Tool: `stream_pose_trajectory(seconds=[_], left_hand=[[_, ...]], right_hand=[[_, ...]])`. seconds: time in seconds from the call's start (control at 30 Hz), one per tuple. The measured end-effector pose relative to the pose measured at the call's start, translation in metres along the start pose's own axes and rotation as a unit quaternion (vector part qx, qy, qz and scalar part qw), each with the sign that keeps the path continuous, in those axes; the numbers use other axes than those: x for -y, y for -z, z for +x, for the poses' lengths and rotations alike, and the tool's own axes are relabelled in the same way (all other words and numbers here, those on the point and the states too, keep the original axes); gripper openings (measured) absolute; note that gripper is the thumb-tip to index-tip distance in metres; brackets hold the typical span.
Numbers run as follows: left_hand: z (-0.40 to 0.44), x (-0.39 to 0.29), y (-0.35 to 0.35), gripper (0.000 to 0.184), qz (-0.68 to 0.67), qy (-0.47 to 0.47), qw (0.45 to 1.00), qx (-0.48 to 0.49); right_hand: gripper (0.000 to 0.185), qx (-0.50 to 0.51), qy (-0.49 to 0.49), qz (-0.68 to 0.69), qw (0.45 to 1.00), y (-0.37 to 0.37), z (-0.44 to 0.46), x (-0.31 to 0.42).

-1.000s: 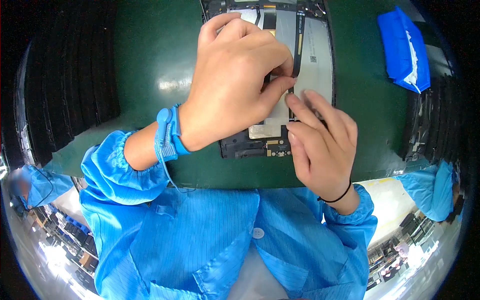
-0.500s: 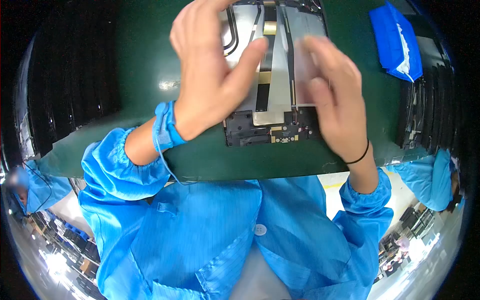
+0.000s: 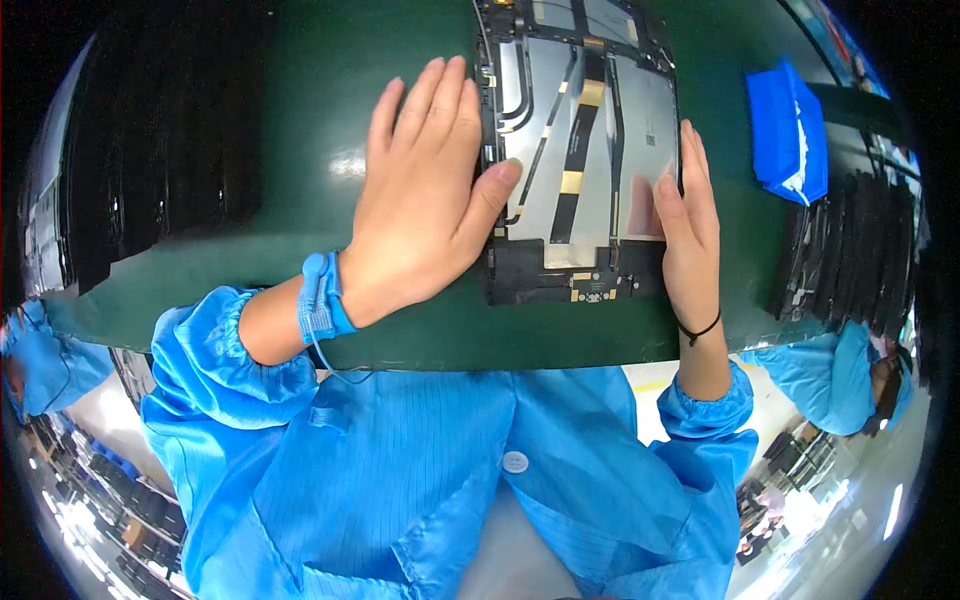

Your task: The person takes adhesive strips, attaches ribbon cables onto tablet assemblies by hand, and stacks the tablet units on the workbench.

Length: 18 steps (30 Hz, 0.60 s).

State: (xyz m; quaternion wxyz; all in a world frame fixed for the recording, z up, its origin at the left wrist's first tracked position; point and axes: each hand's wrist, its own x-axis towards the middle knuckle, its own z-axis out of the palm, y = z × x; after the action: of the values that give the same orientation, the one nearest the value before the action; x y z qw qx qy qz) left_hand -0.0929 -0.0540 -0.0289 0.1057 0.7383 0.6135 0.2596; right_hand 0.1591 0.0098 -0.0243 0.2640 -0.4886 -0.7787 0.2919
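Note:
An opened tablet lies on the green work surface, its silver inside facing up. Black and gold flex cables run down its middle to a small circuit board at the near edge. Along its left edge rests my left hand, open, fingers stretched away from me and thumb over the rim. My right hand is open at the right edge, with fingers straight along the side and thumb at the rim. A blue wrist strap with a cord circles my left wrist.
A blue bin with white material stands to the right. Dark upright panels stand in a row on the left, and more dark panels stand on the right. People in blue clothing are at both sides.
My hands have moved from above the tablet down to its two side edges. More of the tablet shows now, and it sits slightly further right and lower in view.

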Motion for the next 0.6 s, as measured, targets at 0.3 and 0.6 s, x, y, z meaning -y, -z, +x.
stream_pose_trajectory(seconds=[0.3, 0.6], left_hand=[[-0.003, -0.006, -0.005, 0.067, -0.351, -0.012, 0.935, -0.055], [-0.003, -0.004, -0.004, 0.072, -0.301, -0.002, 0.952, -0.056]], right_hand=[[0.054, 0.017, -0.079, 0.187, 0.979, 0.002, 0.002, 0.009], [0.056, 0.029, -0.093, 0.213, 0.972, 0.0, 0.002, 0.005]])
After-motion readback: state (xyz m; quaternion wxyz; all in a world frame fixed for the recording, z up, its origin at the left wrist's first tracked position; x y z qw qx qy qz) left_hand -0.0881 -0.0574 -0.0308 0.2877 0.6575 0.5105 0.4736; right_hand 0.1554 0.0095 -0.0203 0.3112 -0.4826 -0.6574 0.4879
